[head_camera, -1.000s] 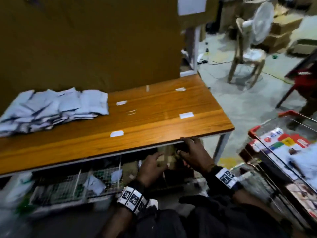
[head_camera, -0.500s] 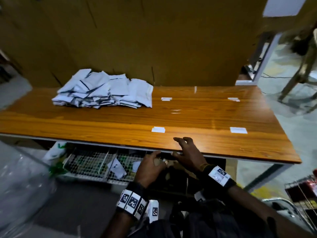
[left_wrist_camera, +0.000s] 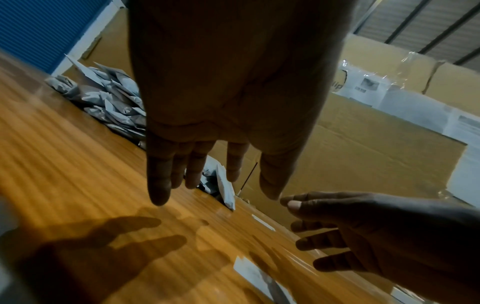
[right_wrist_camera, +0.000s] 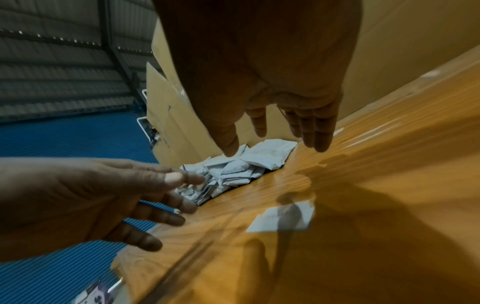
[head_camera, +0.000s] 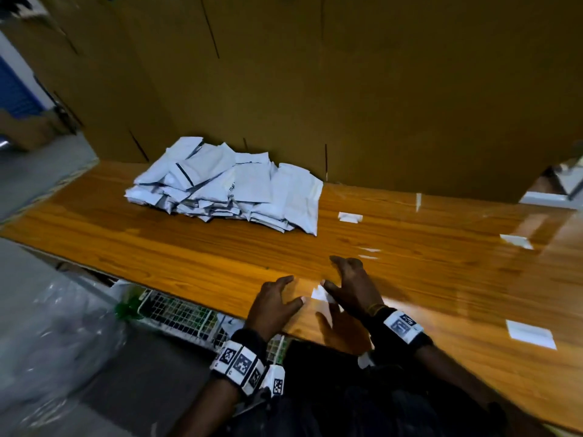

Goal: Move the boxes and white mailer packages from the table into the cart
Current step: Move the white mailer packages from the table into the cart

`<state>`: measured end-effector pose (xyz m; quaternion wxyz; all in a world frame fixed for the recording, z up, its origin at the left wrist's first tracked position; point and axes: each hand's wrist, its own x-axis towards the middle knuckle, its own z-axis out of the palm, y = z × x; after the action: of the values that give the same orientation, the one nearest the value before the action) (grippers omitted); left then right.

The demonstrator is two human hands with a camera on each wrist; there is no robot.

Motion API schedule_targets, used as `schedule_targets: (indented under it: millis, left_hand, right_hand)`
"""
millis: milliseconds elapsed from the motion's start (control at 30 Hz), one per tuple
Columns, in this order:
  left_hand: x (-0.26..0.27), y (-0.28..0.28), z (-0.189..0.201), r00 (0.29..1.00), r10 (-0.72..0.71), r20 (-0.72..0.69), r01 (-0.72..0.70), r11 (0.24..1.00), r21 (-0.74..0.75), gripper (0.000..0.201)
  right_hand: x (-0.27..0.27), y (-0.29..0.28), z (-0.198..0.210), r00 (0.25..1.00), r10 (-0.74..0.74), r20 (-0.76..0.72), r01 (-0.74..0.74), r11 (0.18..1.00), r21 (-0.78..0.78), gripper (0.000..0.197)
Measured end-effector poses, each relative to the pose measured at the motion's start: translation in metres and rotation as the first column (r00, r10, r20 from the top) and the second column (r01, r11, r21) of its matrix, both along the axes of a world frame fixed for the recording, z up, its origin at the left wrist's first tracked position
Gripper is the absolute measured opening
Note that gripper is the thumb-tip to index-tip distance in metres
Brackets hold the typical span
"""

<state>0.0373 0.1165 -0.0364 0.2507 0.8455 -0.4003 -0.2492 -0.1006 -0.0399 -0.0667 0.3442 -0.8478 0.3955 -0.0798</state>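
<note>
Both hands, left hand (head_camera: 273, 305) and right hand (head_camera: 353, 288), hover with fingers (left_wrist_camera: 158, 174) released, empty. Mailer pile (head_camera: 230, 187) lies at 11 o'clock on the tabletop (head_camera: 157, 247), against cardboard wall (head_camera: 347, 89); its far edge is hidden.

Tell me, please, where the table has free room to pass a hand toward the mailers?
Bare wood lies between both hands (left hand, right hand) and the mailer pile, and left of it. The table carries scattered small labels on its right part. The back left, against the cardboard wall, is crowded.
</note>
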Motion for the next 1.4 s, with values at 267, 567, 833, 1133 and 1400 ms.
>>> schedule_targets:
  millis: [267,567,833,1133,1400]
  left_hand:
    - [0.041,-0.041,-0.002,0.998,0.049,0.037,-0.048,0.998,-0.028,0.062]
    - [0.081,-0.08,0.007,0.995,0.067,0.076,-0.061,0.995,-0.08,0.066]
    - [0.131,-0.118,0.012,0.992,0.026,0.122,-0.011,0.992,-0.125,0.068]
    - [0.176,-0.191,0.007,0.978,-0.119,0.171,0.121,0.993,-0.001,0.07]
    - [0.196,-0.262,-0.001,0.889,-0.185,0.418,0.091,0.967,0.236,0.077]
  right_hand:
    - [0.067,-0.055,-0.009,0.994,0.068,-0.081,-0.07,0.997,-0.015,0.077]
    - [0.139,-0.092,0.003,0.964,0.212,-0.161,-0.226,0.971,-0.073,0.085]
    - [0.166,-0.109,-0.001,0.918,0.229,-0.323,-0.269,0.959,-0.085,0.076]
    - [0.118,-0.096,0.011,0.866,0.031,-0.499,-0.135,0.975,-0.175,0.051]
    - [0.114,-0.099,0.008,0.852,-0.346,-0.393,0.277,0.935,-0.224,0.056]
